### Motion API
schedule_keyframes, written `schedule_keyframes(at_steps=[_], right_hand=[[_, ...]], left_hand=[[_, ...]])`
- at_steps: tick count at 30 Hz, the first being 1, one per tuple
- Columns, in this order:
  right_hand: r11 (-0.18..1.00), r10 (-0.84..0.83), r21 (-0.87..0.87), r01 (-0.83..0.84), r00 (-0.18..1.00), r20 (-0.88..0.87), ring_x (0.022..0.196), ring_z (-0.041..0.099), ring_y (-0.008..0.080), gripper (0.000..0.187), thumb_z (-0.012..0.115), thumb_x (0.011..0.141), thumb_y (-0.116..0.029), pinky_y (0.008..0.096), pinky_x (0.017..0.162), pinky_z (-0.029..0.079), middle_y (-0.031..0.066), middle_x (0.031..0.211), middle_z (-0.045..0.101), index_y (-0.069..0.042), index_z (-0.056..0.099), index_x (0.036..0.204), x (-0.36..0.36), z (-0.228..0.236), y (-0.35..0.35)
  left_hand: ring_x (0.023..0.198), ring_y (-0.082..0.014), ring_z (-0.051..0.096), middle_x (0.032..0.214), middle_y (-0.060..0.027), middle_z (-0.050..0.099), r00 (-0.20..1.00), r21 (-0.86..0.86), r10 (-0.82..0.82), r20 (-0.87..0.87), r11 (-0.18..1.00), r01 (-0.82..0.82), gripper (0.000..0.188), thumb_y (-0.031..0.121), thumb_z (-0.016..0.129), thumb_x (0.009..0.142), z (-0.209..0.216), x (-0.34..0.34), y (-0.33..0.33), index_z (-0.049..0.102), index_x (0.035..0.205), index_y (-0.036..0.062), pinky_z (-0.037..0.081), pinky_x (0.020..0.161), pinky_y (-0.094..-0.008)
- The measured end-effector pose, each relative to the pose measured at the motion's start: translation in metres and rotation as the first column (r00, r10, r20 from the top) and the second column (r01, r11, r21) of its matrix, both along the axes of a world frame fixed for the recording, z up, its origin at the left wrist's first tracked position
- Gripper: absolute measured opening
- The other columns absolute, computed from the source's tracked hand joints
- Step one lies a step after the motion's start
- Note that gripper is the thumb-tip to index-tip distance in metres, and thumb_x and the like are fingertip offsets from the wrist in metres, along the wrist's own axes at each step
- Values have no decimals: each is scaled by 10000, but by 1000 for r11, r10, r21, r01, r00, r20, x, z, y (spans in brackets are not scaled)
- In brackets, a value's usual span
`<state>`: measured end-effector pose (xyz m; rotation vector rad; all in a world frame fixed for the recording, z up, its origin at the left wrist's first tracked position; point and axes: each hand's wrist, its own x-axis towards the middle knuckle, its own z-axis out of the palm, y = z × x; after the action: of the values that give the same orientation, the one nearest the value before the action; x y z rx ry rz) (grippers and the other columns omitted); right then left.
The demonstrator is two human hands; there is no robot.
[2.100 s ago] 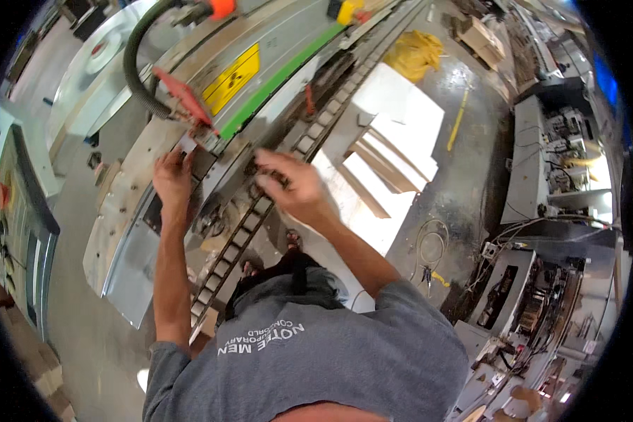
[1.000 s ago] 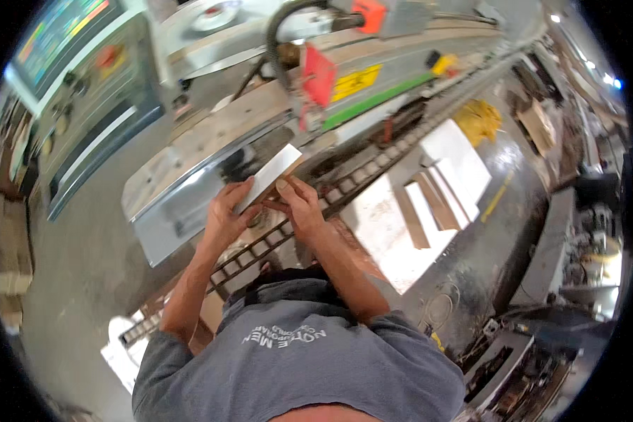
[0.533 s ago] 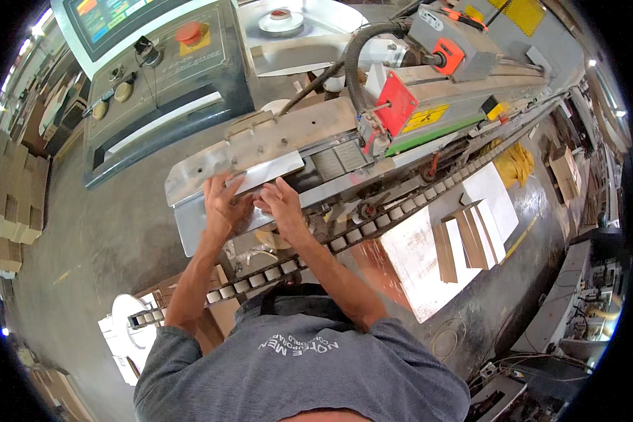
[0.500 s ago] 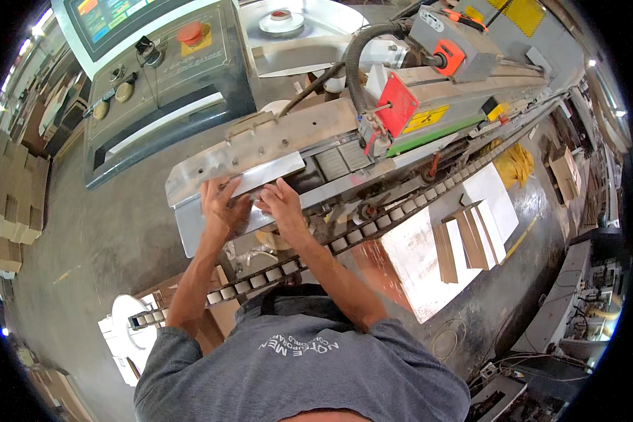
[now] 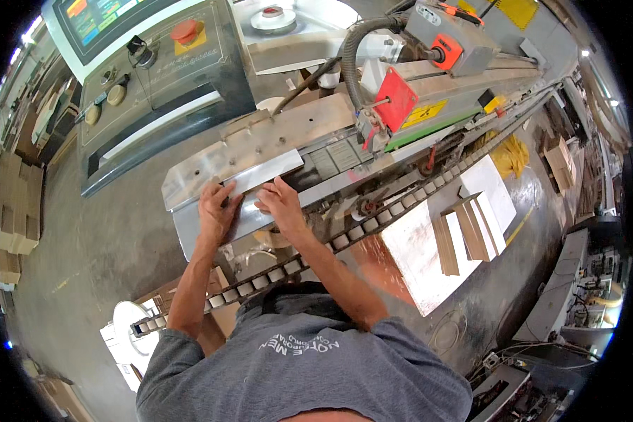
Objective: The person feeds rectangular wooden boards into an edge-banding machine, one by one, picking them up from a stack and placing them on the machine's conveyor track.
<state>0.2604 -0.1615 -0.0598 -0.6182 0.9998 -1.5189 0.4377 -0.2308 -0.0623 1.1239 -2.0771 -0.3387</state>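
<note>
Touching a white strip (image 5: 269, 171) on a metal table (image 5: 190, 224), just ahead of left hand (image 5: 216, 209), bent but unclamped, and of right hand (image 5: 281, 206), loosely spread by the strip's near edge; beyond right hand, to the right, a red plate (image 5: 397, 100).

smooth glossy white strip (image 5: 267, 171), shiny metal plate (image 5: 191, 224), matt cloth shirt (image 5: 302, 383), ribbed hose (image 5: 349, 63)

The left forearm (image 5: 194, 285) and right forearm (image 5: 337, 280) slant forward, converging. The left hand (image 5: 216, 211) curls its fingers; the right hand (image 5: 283, 207) bends its own inward, the 2 near but apart.
</note>
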Motion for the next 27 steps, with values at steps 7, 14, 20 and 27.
schedule_keyframes(at_steps=[7, 14, 20, 27], right_hand=[[999, 41, -10, -42, 994, -102, 888, 589, 101, 243, 633, 957, -130, 307, 809, 603, 75, 1011, 539, -4, 432, 903, -7, -7, -4], [996, 82, -5, -85, 974, -212, 857, 574, 90, 255, 628, 966, -141, 298, 808, 595, 67, 968, 535, -9, 425, 886, -29, -8, -8], [1000, 14, -3, -15, 963, -270, 850, 627, 105, 192, 650, 924, -112, 297, 785, 604, 101, 970, 650, 39, 533, 899, -67, -11, -12], [997, -55, 44, 67, 973, -226, 799, 620, 82, 166, 638, 914, -89, 266, 734, 600, 59, 875, 634, -8, 515, 836, -123, -9, -16]], left_hand=[[771, -306, 597, 833, -115, 622, 1000, 3, 11, 15, 1000, -11, 331, 80, 832, 727, 8, -6, 5, 754, 1048, 56, 499, 709, -407], [780, -304, 605, 854, -126, 622, 999, 42, 44, -8, 998, -43, 341, 85, 828, 735, 2, -26, 4, 751, 1066, 48, 501, 698, -398], [777, -312, 608, 857, -134, 613, 1000, 54, 10, 0, 998, -10, 336, 95, 825, 748, 5, -65, -1, 745, 1069, 39, 501, 701, -396], [761, -319, 602, 840, -138, 603, 1000, 82, -3, 5, 997, 3, 306, 139, 808, 780, 2, -125, -4, 746, 1067, 54, 498, 696, -407]])
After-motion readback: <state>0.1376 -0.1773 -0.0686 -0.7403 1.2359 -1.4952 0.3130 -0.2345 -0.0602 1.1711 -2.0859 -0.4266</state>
